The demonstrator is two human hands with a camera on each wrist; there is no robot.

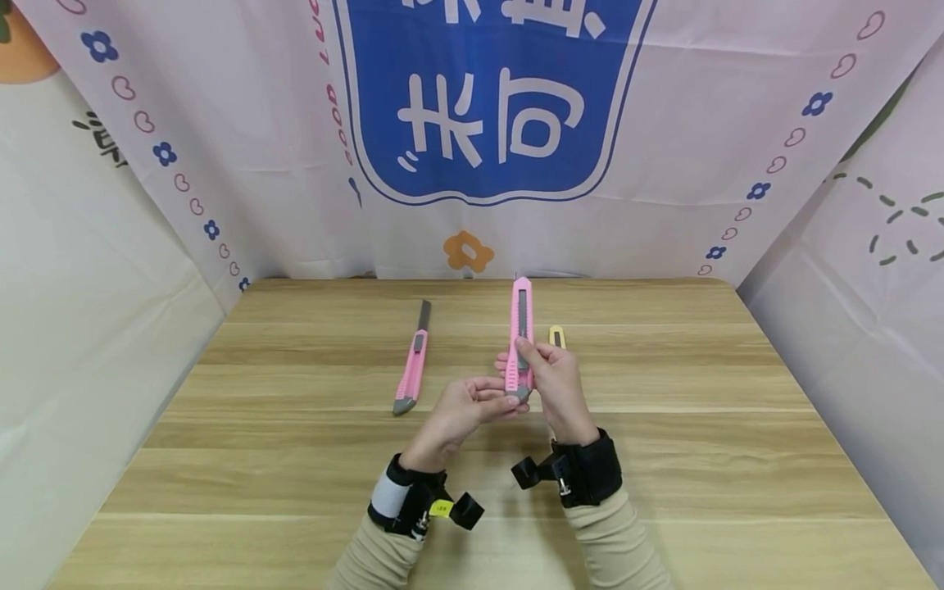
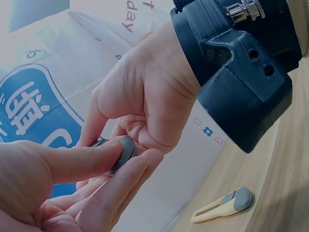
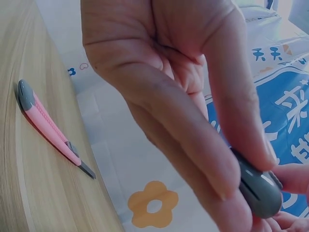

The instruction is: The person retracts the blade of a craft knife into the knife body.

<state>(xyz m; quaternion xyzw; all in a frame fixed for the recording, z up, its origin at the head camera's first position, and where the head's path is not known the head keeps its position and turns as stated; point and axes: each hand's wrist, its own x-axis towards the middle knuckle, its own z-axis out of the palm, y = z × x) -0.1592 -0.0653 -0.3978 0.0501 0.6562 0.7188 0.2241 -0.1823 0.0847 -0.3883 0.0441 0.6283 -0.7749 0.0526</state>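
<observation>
A pink utility knife [image 1: 520,319] is held upright above the wooden table [image 1: 664,459]. My right hand [image 1: 521,354] grips its body, with the thumb on the grey slider. My left hand [image 1: 509,403] pinches the grey end cap [image 1: 519,395] at the knife's near end. The left wrist view shows the cap [image 2: 123,150] between thumb and fingers, and the right wrist view shows it [image 3: 258,191] below my right palm. The held knife shows no blade at its tip.
A second pink knife [image 1: 413,365] lies on the table to the left, its blade extended towards the far edge; it also shows in the right wrist view [image 3: 46,125]. A yellow knife [image 1: 556,336] lies behind my right hand. Printed cloth hangs on three sides.
</observation>
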